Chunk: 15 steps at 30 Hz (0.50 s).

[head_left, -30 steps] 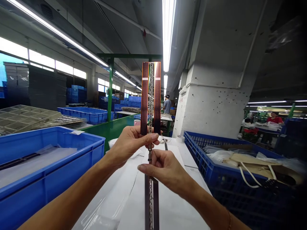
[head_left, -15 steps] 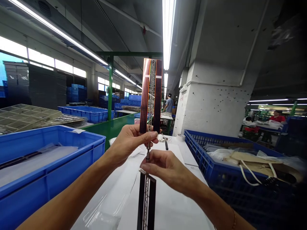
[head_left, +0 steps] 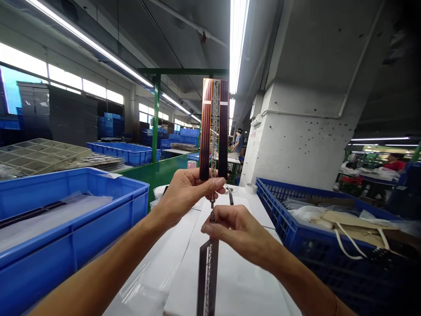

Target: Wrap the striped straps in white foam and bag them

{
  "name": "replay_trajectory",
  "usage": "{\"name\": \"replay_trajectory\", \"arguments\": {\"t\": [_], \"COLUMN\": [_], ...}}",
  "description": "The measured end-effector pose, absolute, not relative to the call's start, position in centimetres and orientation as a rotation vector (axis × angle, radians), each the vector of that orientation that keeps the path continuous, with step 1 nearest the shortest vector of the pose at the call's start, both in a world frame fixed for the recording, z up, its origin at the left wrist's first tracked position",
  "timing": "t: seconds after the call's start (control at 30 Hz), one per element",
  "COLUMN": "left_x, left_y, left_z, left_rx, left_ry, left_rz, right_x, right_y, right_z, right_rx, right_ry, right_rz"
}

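My left hand (head_left: 194, 188) pinches the lower end of an upright upper panel piece (head_left: 205, 131), two dark orange-edged strips with a metal lattice between them. Just below, my right hand (head_left: 230, 221) has its thumb and fingers closed on the top of a lower panel piece (head_left: 208, 276), also dark strips beside a lattice, seen at an angle. A thin metal joint (head_left: 212, 204) shows between the two hands, linking the pieces. Parts of my fingers behind the pieces are hidden.
A white table (head_left: 237, 272) lies below, with plastic film at its left and a tape roll (head_left: 251, 188) and dark-handled tool farther back. A blue bin (head_left: 75, 232) stands left, a blue crate (head_left: 305, 232) with a bag right. Two people are in the background.
The lower piece has turned about its upright axis, so its strips appear closer together. The view has shifted a little left, so hands and pieces appear farther right. Both grips stay closed.
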<state>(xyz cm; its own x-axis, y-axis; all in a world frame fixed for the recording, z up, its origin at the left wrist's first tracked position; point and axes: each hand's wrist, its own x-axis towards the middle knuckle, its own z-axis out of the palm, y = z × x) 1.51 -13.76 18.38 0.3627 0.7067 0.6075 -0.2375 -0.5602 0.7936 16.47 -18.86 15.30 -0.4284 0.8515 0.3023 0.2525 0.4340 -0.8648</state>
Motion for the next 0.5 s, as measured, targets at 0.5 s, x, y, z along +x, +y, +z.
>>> {"name": "replay_trajectory", "arguments": {"t": [0.5], "left_x": [-1.8], "left_y": [-13.1], "left_z": [14.2], "left_rx": [1.438], "left_ry": [0.514], "left_rz": [1.286], "right_x": [22.9], "right_y": [-23.9], "right_z": [7.9], "right_rx": [-1.338], "right_ry": [-1.56], "right_rz": [0.961]}}
